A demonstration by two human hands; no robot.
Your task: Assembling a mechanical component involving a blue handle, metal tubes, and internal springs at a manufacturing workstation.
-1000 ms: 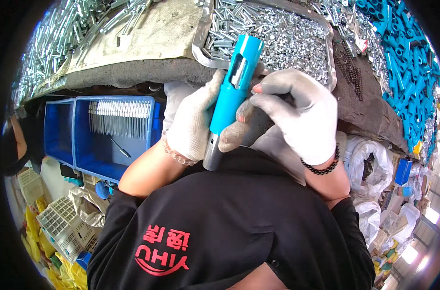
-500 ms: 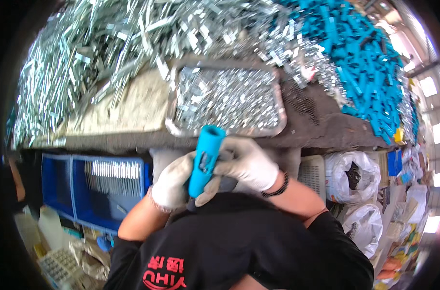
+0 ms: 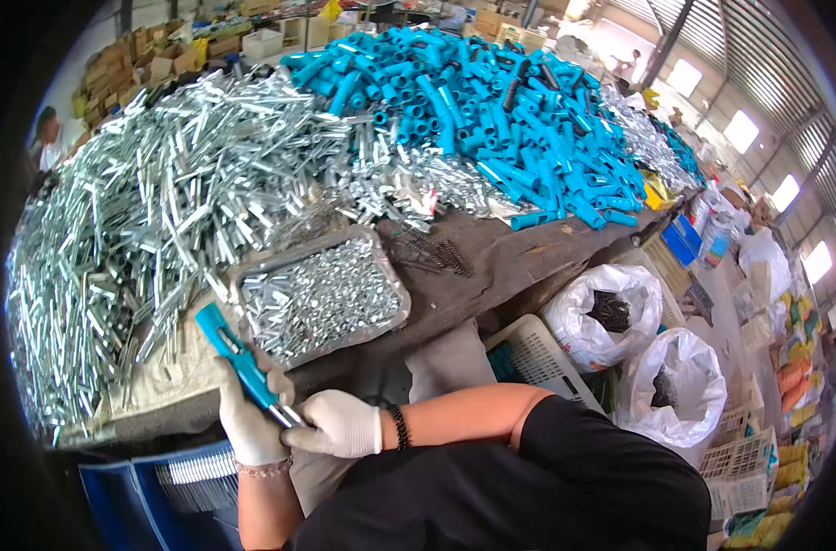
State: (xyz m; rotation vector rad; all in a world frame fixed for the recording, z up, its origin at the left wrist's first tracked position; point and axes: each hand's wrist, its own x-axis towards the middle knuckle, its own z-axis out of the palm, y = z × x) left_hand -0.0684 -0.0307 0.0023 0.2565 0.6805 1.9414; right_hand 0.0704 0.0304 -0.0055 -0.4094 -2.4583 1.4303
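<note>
My left hand (image 3: 251, 427), in a white glove, is closed around a teal plastic tube (image 3: 241, 360) with a slot in its side. The tube leans, its upper end pointing up and to the left. A shiny silver metal piece (image 3: 287, 416) sticks out at the tube's lower end. My right hand (image 3: 342, 424), gloved too, grips that metal piece; how far it reaches inside the tube is hidden. Just beyond the tube, a metal tray (image 3: 405, 303) full of small silver parts lies on the bench.
A heap of silver metal strips (image 3: 161, 220) covers the bench's left side. Teal tubes (image 3: 528, 129) are piled at the far right. Small springs (image 3: 432, 250) lie beside the tray. White bags (image 3: 601, 317), a plastic crate (image 3: 537, 354) and a blue bin (image 3: 124, 514) stand below the bench edge.
The view has swung toward the right and farther off. The tube, nearly upright between both hands before, now leans left. A silver piece now shows at its lower end, in my right hand.
</note>
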